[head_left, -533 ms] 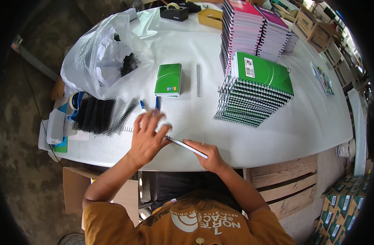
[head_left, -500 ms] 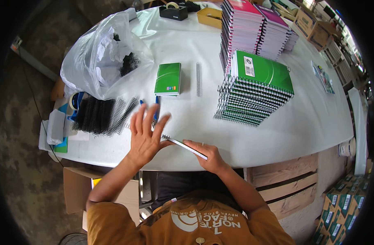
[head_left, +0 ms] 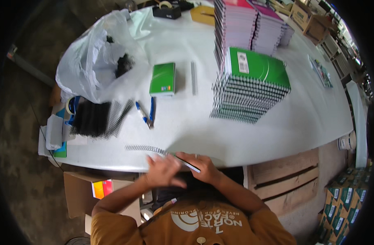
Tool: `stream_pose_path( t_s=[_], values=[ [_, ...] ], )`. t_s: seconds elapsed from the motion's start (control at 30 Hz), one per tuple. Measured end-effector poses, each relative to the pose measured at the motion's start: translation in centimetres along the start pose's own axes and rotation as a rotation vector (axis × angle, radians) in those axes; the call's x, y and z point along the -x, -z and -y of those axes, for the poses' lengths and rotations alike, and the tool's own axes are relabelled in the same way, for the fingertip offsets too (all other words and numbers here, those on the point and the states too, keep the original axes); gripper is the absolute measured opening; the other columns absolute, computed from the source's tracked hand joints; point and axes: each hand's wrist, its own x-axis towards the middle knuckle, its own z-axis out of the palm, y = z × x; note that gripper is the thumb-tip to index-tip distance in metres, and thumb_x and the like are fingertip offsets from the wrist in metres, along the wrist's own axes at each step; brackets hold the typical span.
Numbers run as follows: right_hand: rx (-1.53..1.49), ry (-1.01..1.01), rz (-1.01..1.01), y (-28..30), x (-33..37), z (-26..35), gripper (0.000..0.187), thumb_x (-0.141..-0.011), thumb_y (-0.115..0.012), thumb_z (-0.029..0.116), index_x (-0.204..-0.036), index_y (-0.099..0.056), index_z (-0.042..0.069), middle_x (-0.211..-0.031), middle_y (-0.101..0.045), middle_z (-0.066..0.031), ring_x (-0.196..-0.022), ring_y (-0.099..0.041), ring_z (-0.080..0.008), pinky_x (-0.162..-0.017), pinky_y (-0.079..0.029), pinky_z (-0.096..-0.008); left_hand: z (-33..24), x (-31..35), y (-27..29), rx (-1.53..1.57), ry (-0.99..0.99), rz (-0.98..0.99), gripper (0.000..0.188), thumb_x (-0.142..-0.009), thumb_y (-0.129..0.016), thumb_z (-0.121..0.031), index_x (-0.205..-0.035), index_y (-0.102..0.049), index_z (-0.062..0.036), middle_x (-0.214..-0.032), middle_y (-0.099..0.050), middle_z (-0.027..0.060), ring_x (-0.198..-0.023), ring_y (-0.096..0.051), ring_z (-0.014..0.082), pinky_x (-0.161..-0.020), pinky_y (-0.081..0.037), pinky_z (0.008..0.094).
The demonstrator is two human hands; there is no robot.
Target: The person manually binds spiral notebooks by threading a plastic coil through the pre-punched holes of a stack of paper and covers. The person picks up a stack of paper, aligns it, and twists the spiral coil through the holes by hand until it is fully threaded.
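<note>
My right hand (head_left: 205, 169) grips a thin notebook (head_left: 189, 164) edge-on at the table's front edge. A loose wire spiral coil (head_left: 144, 148) stretches left from the notebook's far corner, over the tabletop. My left hand (head_left: 163, 170), blurred by motion, is beside the notebook just below the coil, fingers apart and nothing visible in it. Blue-handled pliers (head_left: 150, 118) lie beyond the coil, handles spread. Farther back are a small stack of green notebooks (head_left: 162, 79) and a single straight coil (head_left: 193, 77). A tall pile of green spiral notebooks (head_left: 256, 65) stands to the right.
Black coils (head_left: 91, 118) lie in a bundle at left, beneath a plastic bag (head_left: 93, 61) of scraps. Pink-covered notebooks (head_left: 238, 24) and purple-covered ones (head_left: 265, 28) rise behind the green pile. A tape dispenser (head_left: 166, 11) and yellow tray (head_left: 203, 15) sit at the back.
Both hands and the notebook have come closer to my body. My left hand has swung down from above the coil, uncovering the pliers and the coil's length. The view has shifted slightly.
</note>
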Motion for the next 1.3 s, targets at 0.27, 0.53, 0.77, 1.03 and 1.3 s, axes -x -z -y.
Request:
stream_pose_path(
  t_s=[0.27,0.53,0.77,1.03,1.3],
  values=[
    [-0.063,-0.054,-0.038,0.0,0.0,-1.2,0.059,-0.065,-0.056,-0.011,-0.122,-0.053,0.002,-0.114,-0.060,-0.0173,-0.096,-0.062,-0.0323,-0.079,-0.052,-0.0370,-2.1,-0.3,-1.1,0.343,-0.191,-0.023,0.094,-0.068,-0.059,-0.071,-0.130,-0.040,-0.0037,-0.129,-0.032,0.0348,-0.115,-0.034,0.0571,-0.090,-0.025,0.0714],
    [-0.156,-0.117,-0.046,0.1,-0.5,-0.5,0.049,-0.075,-0.060,0.000,-0.123,-0.051,0.005,-0.106,-0.062,-0.0185,-0.089,-0.064,-0.0335,-0.075,-0.052,-0.0368,-4.0,0.5,-1.1,0.358,-0.271,0.299,0.096,-0.064,-0.052,-0.077,-0.118,-0.048,0.0028,-0.121,-0.041,0.0335,-0.105,-0.047,0.0383,-0.082,-0.037,0.0582],
    [-0.235,-0.142,-0.013,0.0,-0.8,-0.6,0.051,-0.079,-0.065,0.011,-0.127,-0.048,0.006,-0.103,-0.063,-0.0192,-0.091,-0.063,-0.0344,-0.078,-0.050,-0.0360,-3.4,-1.1,-2.2,0.282,0.002,0.127,0.112,-0.065,-0.049,-0.078,-0.134,-0.029,0.0080,-0.127,-0.032,0.0401,-0.117,-0.036,0.0517,-0.087,-0.032,0.0656],
    [-0.268,-0.298,0.016,0.8,-0.2,-1.8,0.054,-0.077,-0.060,0.007,-0.128,-0.042,0.002,-0.105,-0.062,-0.0203,-0.093,-0.062,-0.0347,-0.080,-0.049,-0.0386,-3.0,-7.0,-1.3,0.287,0.126,0.066,0.086,-0.078,-0.046,-0.067,-0.137,-0.034,-0.0052,-0.136,-0.036,0.0201,-0.129,-0.027,0.0462,-0.102,-0.015,0.0620],
    [-0.381,-0.486,-0.122,0.8,-1.4,-1.3,0.038,-0.078,-0.062,0.001,-0.112,-0.044,0.001,-0.087,-0.064,-0.0175,-0.082,-0.065,-0.0337,-0.066,-0.050,-0.0352,-0.7,-10.7,1.3,0.458,0.026,0.227,0.032,-0.069,-0.074,-0.020,-0.099,-0.064,-0.0148,-0.093,-0.062,-0.0010,-0.086,-0.059,0.0166,-0.082,-0.038,0.0358]
  ],
)
